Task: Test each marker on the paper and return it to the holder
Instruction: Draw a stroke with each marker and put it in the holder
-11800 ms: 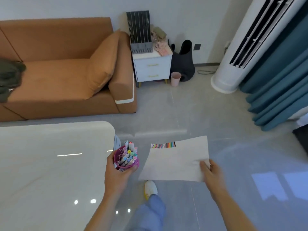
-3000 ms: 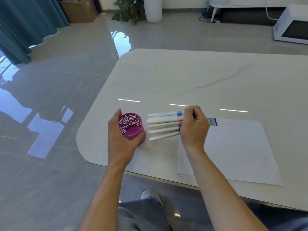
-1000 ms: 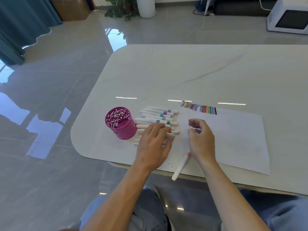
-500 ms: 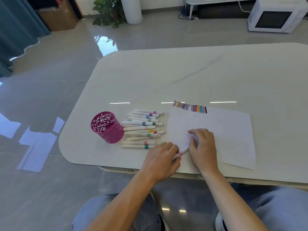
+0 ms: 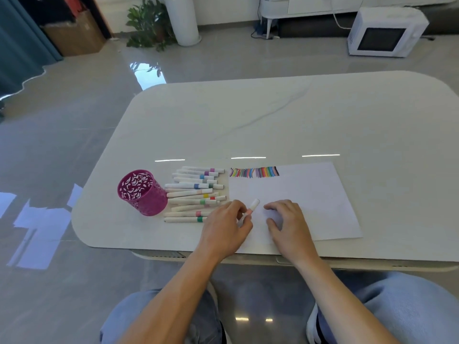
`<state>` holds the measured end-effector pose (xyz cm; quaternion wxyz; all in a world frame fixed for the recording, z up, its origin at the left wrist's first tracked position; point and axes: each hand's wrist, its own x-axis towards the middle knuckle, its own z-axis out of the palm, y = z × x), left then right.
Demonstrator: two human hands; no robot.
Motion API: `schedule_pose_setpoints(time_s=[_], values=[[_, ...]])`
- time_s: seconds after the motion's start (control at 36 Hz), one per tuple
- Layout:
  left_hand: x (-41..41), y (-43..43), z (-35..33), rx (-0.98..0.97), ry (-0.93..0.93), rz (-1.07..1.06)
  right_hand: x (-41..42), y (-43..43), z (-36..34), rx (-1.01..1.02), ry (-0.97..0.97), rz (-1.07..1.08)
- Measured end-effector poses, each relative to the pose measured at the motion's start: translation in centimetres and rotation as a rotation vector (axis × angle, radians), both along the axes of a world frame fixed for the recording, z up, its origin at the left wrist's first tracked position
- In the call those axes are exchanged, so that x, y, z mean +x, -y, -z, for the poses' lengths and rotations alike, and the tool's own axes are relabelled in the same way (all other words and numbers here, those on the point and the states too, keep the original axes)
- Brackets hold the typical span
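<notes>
We judge the first test to be starting. The left grip pinches one capped marker with a pink band, its cap end tilted up over the paper near the worktop's near edge. The right grip rests on the sheet just beside it, fingers loosely spread and holding nothing.

The next move, as we read it, calls for the right grip to pull off the cap while the left keeps the barrel steady. A stroke then goes beside the colour strokes at the paper's far left corner.

We count one purple holder, upright toward the near left corner, and one sheet. About a dozen loose markers lie in a row between holder and paper. They overlap, so we cannot fix the number.
</notes>
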<state>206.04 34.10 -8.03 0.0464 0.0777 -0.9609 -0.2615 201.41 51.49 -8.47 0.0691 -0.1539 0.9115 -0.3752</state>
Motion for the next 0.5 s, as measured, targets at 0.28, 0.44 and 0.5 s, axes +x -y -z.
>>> schedule_pose_setpoints(time_s=[0.28, 0.44, 0.5], values=[[-1.2, -1.7, -1.5, 0.504, -0.029, -0.2, -0.7, 0.1, -2.4, -0.144, 0.031, -0.022], [-2.2, -2.1, -2.4, 0.833, -0.002, -0.182, -2.8, 0.4, -3.8, -0.185, 0.195, -0.216], [-2.7, -2.2, -2.5, 0.873, 0.013, -0.204, -3.6, 0.3, -3.9, -0.149, 0.213, -0.239]])
